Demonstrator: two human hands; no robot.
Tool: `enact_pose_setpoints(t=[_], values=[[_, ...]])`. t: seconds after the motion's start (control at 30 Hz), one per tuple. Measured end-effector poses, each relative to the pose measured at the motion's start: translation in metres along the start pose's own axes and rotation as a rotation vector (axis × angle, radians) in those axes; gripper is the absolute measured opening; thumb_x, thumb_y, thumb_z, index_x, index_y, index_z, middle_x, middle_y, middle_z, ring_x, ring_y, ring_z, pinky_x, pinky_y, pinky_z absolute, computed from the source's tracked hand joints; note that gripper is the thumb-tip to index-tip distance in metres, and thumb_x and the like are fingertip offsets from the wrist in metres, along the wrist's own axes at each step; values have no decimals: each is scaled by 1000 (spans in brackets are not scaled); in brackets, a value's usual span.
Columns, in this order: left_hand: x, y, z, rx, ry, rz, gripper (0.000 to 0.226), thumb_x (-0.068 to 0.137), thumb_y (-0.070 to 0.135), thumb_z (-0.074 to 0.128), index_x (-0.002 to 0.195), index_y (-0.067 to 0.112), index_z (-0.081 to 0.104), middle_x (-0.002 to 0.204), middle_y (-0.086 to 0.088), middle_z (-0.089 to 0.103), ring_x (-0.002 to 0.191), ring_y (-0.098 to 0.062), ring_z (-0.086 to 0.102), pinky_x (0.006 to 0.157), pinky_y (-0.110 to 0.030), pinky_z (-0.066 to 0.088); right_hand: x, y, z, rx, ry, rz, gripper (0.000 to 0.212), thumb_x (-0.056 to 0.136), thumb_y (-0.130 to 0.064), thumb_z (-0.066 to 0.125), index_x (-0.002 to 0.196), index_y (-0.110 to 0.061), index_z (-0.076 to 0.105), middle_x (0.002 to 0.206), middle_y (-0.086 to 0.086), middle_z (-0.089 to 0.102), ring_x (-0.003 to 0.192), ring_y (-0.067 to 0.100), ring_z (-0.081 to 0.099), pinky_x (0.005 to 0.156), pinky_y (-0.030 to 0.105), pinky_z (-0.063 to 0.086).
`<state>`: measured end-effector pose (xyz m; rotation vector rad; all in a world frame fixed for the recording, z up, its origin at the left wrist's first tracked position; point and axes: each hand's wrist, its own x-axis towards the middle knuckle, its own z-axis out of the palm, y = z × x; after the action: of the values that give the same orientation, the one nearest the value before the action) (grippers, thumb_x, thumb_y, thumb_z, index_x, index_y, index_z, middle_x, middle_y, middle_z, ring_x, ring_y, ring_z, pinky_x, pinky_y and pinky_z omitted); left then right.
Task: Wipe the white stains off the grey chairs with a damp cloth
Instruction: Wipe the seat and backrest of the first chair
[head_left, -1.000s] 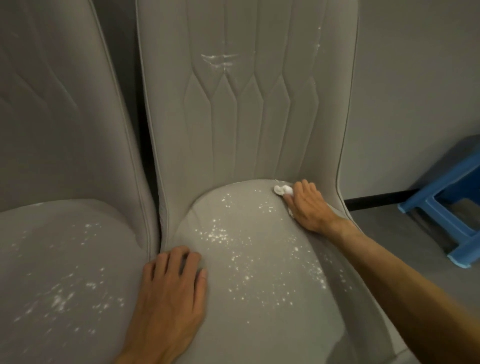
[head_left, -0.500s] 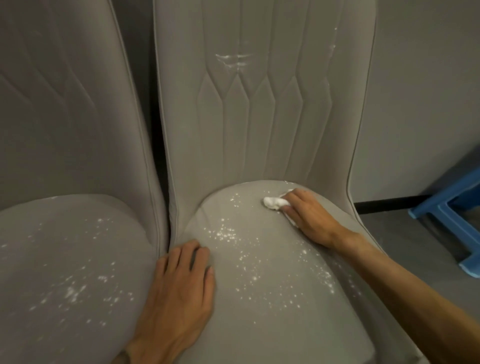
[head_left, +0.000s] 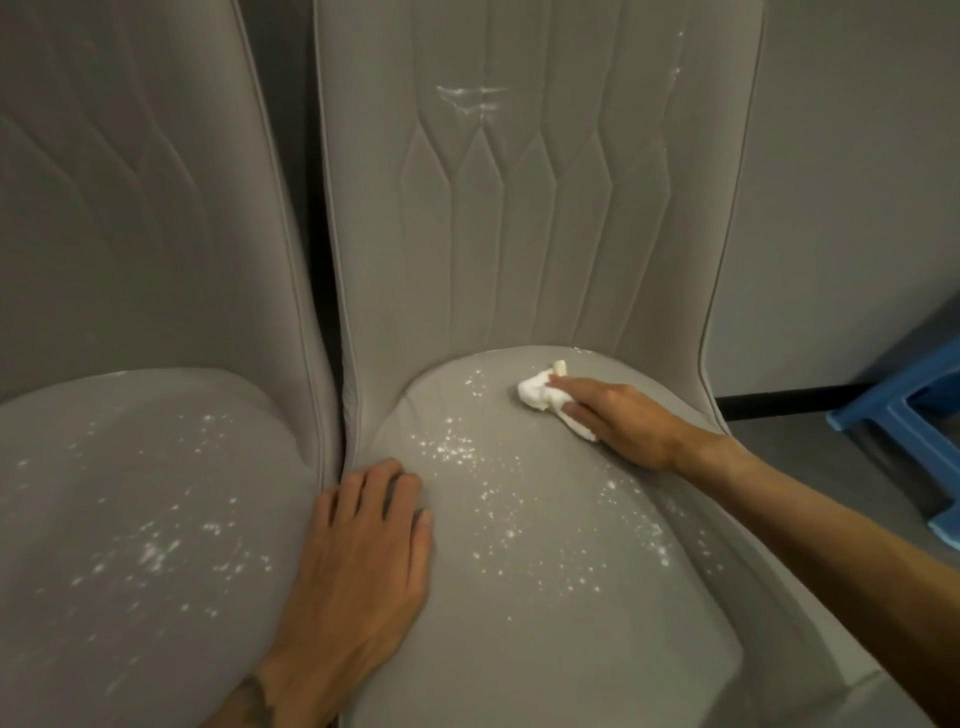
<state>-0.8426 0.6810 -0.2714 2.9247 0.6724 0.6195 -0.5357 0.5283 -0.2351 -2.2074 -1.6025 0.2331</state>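
Two grey upholstered chairs stand side by side. The right chair (head_left: 545, 649) has white specks (head_left: 457, 452) scattered over its seat and a white smear (head_left: 470, 98) on its backrest. My right hand (head_left: 618, 421) presses a small white cloth (head_left: 540, 395) flat onto the back of that seat with straight fingers. My left hand (head_left: 358, 561) rests flat on the seat's left front edge. The left chair (head_left: 104, 623) also carries white specks (head_left: 156, 551) on its seat.
A grey wall (head_left: 857, 208) with a dark skirting strip stands behind the chairs. A blue plastic stool (head_left: 914, 431) sits on the grey floor at the right edge.
My right hand has slid the cloth leftward along the back of the right seat, away from the backrest corner. The view has shifted slightly. My left hand stays put.
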Motion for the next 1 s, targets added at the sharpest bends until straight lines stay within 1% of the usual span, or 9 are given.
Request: enact_pose_setpoints(t=[0.13,0.23,0.3,0.37,0.47,0.57,0.73,0.9,1.0], values=[[0,1,-1,-1,4,-3,20,99,35,43,115,27,53,124,5,53,109,-22,51,90,-41,38,25,4,2,-16,38,64,36,106,-43,30,141,-42,37,148,-21,43,141,13,39,111,23,33],[-1,1,-1,-9,0,-6,20,99,35,44,115,27,53,125,4,53,109,-22,51,91,-40,39,19,-11,11,-13,50,19,35,106,-48,29,140,-49,35,138,-51,30,138,-5,33,104,2,23],[0,0,-1,-8,3,-11,19,98,35,45,114,27,53,125,5,54,110,-22,51,92,-40,38,6,-11,10,-1,13,7,38,105,-55,29,142,-51,31,132,-59,23,128,-13,35,94,-9,17],[0,-1,0,-13,-3,0,19,98,34,45,114,27,53,125,5,53,110,-22,51,92,-40,38,4,-6,6,-18,-42,34,44,103,-57,29,146,-48,27,144,-42,30,131,-4,36,95,-8,15],[1,-1,-1,-19,-4,-1,19,98,34,44,114,27,52,124,5,52,109,-23,51,91,-41,39,18,-1,6,-50,-46,139,53,104,-52,26,153,-33,26,157,-10,33,141,14,36,105,9,20],[1,-1,0,-14,-8,-6,20,97,35,45,114,27,52,125,4,53,110,-23,52,91,-42,40,17,-15,16,-38,-15,134,52,104,-54,25,152,-36,28,159,-8,30,146,11,28,116,22,23],[0,-2,1,-17,-6,-3,22,97,35,46,116,27,53,125,4,54,111,-23,51,93,-41,39,0,-14,6,-1,-15,54,38,102,-61,28,139,-56,28,141,-29,39,124,-16,29,94,-9,16],[1,-1,0,-24,-6,-8,21,97,34,46,115,28,53,124,6,53,110,-22,50,92,-40,38,29,-7,12,-12,60,253,45,106,-43,30,147,-26,36,154,1,41,143,22,36,110,25,31],[1,-1,1,-21,-7,-14,22,96,34,47,115,27,54,125,5,54,110,-23,52,93,-41,40,21,-31,30,0,9,139,48,105,-51,27,151,-35,28,159,-1,33,143,18,34,111,21,26]])
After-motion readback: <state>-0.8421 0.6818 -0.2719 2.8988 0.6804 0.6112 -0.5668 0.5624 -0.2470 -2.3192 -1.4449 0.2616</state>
